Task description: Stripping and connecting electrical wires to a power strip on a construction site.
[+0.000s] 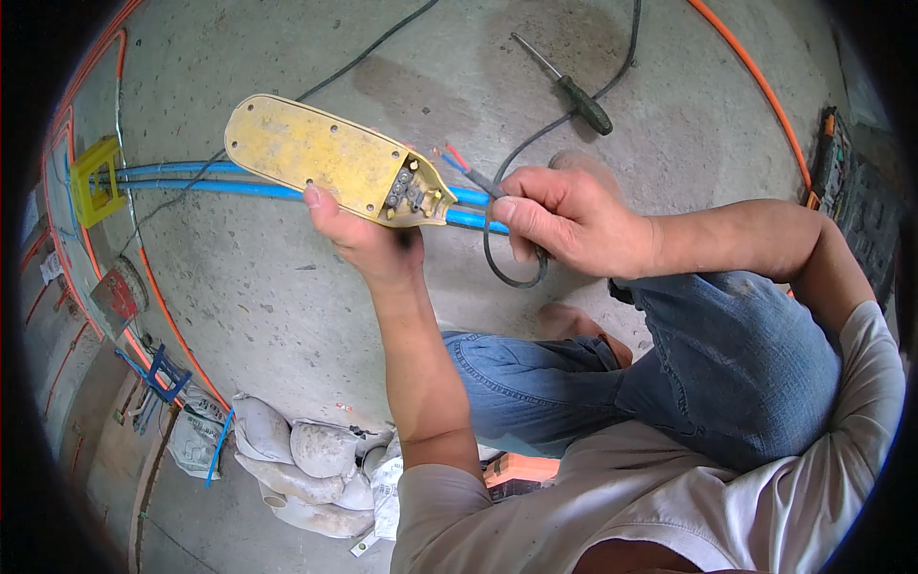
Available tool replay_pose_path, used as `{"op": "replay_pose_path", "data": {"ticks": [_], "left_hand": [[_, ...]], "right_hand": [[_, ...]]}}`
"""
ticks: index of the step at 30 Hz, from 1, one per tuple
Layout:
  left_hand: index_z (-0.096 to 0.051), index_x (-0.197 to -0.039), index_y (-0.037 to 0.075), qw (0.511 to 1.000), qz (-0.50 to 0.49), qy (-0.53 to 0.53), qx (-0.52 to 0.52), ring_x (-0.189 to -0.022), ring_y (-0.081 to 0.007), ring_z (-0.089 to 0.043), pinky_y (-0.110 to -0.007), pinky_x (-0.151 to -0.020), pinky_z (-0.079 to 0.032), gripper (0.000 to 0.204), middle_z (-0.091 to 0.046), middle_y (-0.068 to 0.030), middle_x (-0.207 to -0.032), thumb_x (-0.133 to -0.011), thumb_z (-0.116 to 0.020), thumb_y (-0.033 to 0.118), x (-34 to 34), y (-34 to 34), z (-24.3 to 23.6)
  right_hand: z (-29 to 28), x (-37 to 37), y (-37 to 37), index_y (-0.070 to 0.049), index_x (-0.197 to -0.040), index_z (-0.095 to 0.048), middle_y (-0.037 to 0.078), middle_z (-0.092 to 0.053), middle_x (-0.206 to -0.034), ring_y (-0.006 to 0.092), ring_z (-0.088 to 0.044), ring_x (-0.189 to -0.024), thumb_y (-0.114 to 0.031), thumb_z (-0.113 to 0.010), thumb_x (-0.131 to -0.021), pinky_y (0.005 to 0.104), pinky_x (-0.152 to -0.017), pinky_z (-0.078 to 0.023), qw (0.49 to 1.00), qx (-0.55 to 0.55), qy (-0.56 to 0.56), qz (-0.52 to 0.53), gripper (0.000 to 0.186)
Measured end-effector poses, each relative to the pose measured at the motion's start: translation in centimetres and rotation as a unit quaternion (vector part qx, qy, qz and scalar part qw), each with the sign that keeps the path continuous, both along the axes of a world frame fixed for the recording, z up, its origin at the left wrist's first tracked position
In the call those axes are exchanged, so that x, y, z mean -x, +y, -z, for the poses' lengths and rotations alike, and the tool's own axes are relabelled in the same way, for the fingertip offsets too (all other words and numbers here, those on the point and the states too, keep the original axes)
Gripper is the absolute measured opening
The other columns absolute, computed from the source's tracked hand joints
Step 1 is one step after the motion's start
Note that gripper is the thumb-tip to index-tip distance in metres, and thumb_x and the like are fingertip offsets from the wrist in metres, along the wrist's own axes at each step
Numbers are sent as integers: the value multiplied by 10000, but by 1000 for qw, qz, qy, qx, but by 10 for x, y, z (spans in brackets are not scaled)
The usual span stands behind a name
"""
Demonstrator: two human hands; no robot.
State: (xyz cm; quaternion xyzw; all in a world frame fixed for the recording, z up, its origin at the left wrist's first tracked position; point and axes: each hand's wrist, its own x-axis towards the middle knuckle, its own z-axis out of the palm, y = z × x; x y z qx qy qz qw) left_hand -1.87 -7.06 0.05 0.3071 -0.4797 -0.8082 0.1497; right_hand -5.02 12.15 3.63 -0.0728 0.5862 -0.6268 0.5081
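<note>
My left hand (359, 225) grips a dirty yellow electrical housing (316, 151), oblong, probably a power strip, tilted with its flat screwed face up. At its narrow right end a small compartment (413, 191) lies uncovered, showing metal terminals and screws. Between thumb and fingers, my right hand (564, 218) pinches a dark cable (488, 184). Thin red and blue wires stick out of the cable's cut end, just right of the compartment and apart from the terminals. The cable loops below my right hand.
On the concrete floor (287, 316) lies a dark-handled screwdriver (583, 103), across the cable. Blue pipes (220, 182) run under the housing. A yellow bracket (96, 182) stands left; orange conduit (765, 91) curves at right. Several sacks (306, 469) lie lower left, and a black case (861, 191) is far right.
</note>
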Motion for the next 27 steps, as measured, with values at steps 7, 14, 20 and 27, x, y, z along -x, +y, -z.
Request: {"op": "replay_pose_path", "data": {"ticks": [7,14,20,27], "left_hand": [[-349,-1326,29,999,28,3,-30,-867,-295,-623,-440,-744,-539,686,-551,-172,-1089,-910,-318,574,0,0,-2],[-352,-1328,69,1000,18,13,-8,-840,-301,-630,-454,-667,-550,686,-560,-163,-1084,-890,-378,596,1,1,3],[-347,-1328,65,1000,18,15,9,-857,-302,-630,-466,-669,-553,694,-548,-169,-1099,-886,-393,598,2,3,2],[-352,-1321,70,999,28,15,9,-865,-297,-630,-461,-645,-557,695,-549,-161,-1115,-884,-386,610,-1,0,3]], "right_hand": [[-2,2,1,-31,-898,-583,-5,-592,-659,59,-511,-583,-275,-487,-991,236,-528,-418,1000,-13,-1,12,277],[0,2,1,-39,-881,-583,-18,-592,-657,43,-503,-564,-254,-485,-997,215,-501,-405,1000,-11,4,13,264],[0,1,1,-41,-863,-583,-22,-580,-648,43,-494,-564,-263,-492,-996,217,-500,-400,1000,-13,0,6,274],[2,-1,1,-40,-847,-582,-24,-568,-645,43,-480,-587,-274,-501,-993,227,-510,-389,1000,-9,5,-26,288]]}}
